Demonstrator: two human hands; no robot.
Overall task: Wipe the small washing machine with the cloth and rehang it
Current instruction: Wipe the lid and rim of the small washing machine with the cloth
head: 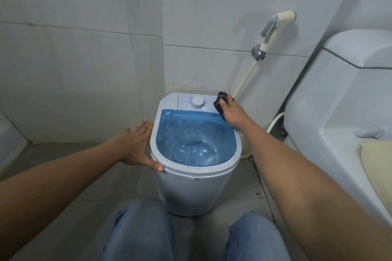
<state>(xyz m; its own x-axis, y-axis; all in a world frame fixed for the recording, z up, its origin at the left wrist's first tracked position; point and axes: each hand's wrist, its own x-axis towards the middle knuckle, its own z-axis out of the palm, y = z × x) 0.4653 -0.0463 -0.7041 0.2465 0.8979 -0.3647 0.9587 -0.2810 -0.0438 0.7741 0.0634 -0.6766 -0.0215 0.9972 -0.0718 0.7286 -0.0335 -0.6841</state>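
A small white washing machine (197, 188) with a clear blue lid (195, 137) and a white dial (198, 102) stands on the floor against the tiled wall. My right hand (232, 112) presses a dark cloth (220, 103) onto the machine's back right corner, beside the dial. My left hand (137, 146) lies flat against the machine's left side, fingers straight, thumb hooked on the front rim. It holds nothing. Dark specks dot the white rim.
A white toilet (339, 112) with its tank stands close on the right. A cream bidet sprayer (275, 27) hangs on the wall above the machine, its hose running down behind it. My knees in blue jeans (140, 231) are at the bottom.
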